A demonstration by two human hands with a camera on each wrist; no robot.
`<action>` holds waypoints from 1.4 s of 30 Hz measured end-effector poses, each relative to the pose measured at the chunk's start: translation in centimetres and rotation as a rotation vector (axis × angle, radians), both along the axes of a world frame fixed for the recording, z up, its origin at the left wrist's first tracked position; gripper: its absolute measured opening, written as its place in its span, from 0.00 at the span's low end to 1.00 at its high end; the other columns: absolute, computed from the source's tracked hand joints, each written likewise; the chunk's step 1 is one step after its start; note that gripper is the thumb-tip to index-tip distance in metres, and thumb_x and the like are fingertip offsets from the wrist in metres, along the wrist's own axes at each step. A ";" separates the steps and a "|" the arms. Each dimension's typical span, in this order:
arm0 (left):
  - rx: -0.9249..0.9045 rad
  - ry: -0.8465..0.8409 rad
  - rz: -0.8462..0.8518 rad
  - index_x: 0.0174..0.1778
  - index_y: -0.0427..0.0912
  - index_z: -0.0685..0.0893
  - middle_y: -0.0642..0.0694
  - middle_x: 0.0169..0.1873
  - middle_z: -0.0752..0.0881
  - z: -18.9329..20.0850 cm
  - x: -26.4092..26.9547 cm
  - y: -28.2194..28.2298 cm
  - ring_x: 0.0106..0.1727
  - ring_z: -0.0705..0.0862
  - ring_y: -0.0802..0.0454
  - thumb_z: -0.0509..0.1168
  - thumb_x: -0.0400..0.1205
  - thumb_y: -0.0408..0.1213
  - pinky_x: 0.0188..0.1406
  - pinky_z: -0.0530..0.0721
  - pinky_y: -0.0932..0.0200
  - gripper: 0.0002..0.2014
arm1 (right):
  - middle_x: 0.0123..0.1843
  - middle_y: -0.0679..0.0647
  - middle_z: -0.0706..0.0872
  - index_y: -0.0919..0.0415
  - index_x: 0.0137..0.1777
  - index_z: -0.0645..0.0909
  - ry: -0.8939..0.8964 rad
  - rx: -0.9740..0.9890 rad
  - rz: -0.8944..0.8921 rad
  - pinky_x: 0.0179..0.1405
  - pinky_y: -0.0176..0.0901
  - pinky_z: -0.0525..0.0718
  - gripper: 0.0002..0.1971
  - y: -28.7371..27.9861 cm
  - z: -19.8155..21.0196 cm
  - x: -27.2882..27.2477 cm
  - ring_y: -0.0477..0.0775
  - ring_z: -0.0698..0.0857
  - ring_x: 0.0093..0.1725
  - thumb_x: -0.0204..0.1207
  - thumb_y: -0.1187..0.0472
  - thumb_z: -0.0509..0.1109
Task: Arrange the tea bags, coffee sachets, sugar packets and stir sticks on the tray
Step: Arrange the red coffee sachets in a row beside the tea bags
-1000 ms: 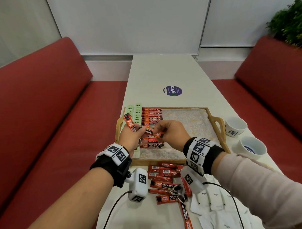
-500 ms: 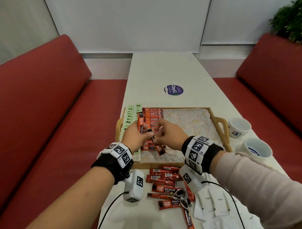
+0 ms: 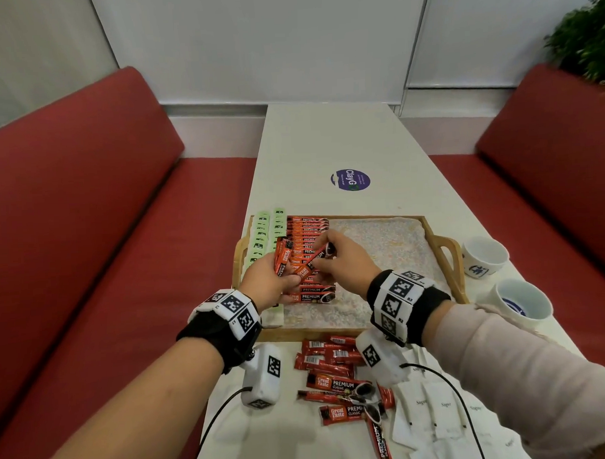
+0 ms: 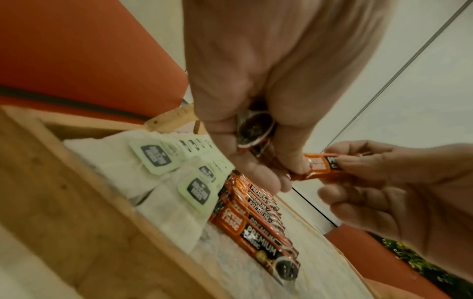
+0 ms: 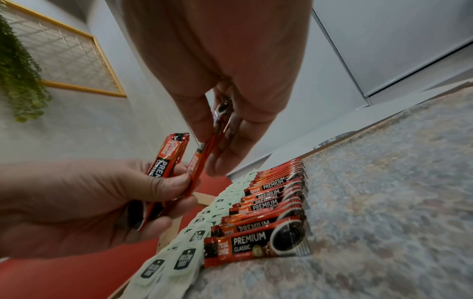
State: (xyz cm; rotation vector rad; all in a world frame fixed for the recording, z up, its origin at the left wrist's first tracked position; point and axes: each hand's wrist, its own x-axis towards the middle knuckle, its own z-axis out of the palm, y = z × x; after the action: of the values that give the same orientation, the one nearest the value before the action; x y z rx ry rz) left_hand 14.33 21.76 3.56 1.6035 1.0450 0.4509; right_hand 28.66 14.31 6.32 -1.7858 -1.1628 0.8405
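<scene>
My left hand (image 3: pixel 267 282) grips a small bunch of red sachets (image 3: pixel 283 255), upright over the tray's (image 3: pixel 445 245) left side; the top one reads "Great Taste" and "PREM…". My right hand (image 3: pixel 347 262) pinches one end of a single sachet (image 3: pixel 312 260) between thumb and fingers, its other end resting against my left thumb. Below them a row of coffee sachets (image 3: pixel 308 249) lies flat on the tray, each marked "Great Taste PREMIUM CLASSIC" beside a cup picture. Left of that row run two lines of tea bags (image 3: pixel 262 234) with pale green tags; their print is too blurred to read. On the table (image 3: pixel 325 142) near me lie loose sachets (image 3: pixel 337 382) and white packets (image 3: pixel 434 413) printed "Sugar". Farther out is a purple "ClayG" sticker (image 3: pixel 350 179).
</scene>
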 end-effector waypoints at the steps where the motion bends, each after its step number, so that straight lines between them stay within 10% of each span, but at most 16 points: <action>1: 0.039 0.039 0.004 0.39 0.46 0.72 0.48 0.38 0.82 -0.1 0.0 0.2 0.41 0.87 0.49 0.67 0.79 0.25 0.37 0.88 0.54 0.13 | 0.41 0.54 0.81 0.58 0.51 0.76 -0.043 -0.026 0.006 0.43 0.56 0.88 0.06 0.0 -0.1 0.2 0.57 0.86 0.36 0.78 0.68 0.66; 7: 0.198 0.272 -0.078 0.44 0.44 0.77 0.45 0.45 0.85 -0.4 -0.4 0.7 0.47 0.87 0.44 0.69 0.76 0.28 0.41 0.90 0.47 0.09 | 0.42 0.47 0.79 0.59 0.54 0.86 -0.374 -0.260 0.119 0.41 0.35 0.74 0.08 -0.6 -0.9 1.5 0.48 0.78 0.43 0.77 0.64 0.71; 14: 0.226 0.336 -0.066 0.39 0.45 0.75 0.39 0.45 0.86 -1.0 -0.6 0.9 0.48 0.87 0.40 0.68 0.77 0.35 0.44 0.89 0.42 0.07 | 0.31 0.45 0.82 0.59 0.39 0.85 -0.407 -0.403 0.116 0.43 0.39 0.81 0.06 -0.5 -1.9 1.9 0.41 0.80 0.31 0.68 0.69 0.78; 35: 0.092 0.210 -0.008 0.56 0.43 0.78 0.45 0.46 0.87 -2.1 -1.2 1.7 0.41 0.85 0.48 0.73 0.76 0.44 0.27 0.81 0.60 0.17 | 0.47 0.56 0.89 0.58 0.38 0.81 -0.580 -0.505 0.099 0.48 0.45 0.85 0.07 0.6 -3.3 0.5 0.56 0.87 0.49 0.69 0.63 0.77; 42: -0.071 0.103 -0.021 0.50 0.38 0.81 0.44 0.32 0.84 -1.6 -1.4 1.3 0.27 0.79 0.51 0.74 0.76 0.41 0.26 0.79 0.60 0.13 | 0.34 0.45 0.79 0.50 0.33 0.69 -0.498 -0.424 0.075 0.28 0.34 0.70 0.18 -0.1 -1.9 0.8 0.45 0.78 0.35 0.67 0.60 0.79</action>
State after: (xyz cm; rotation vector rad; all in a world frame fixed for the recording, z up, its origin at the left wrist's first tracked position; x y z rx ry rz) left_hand 12.96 23.05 1.92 1.5865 1.1081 0.3165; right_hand 29.50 14.18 4.37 -2.4075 -1.4482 0.7442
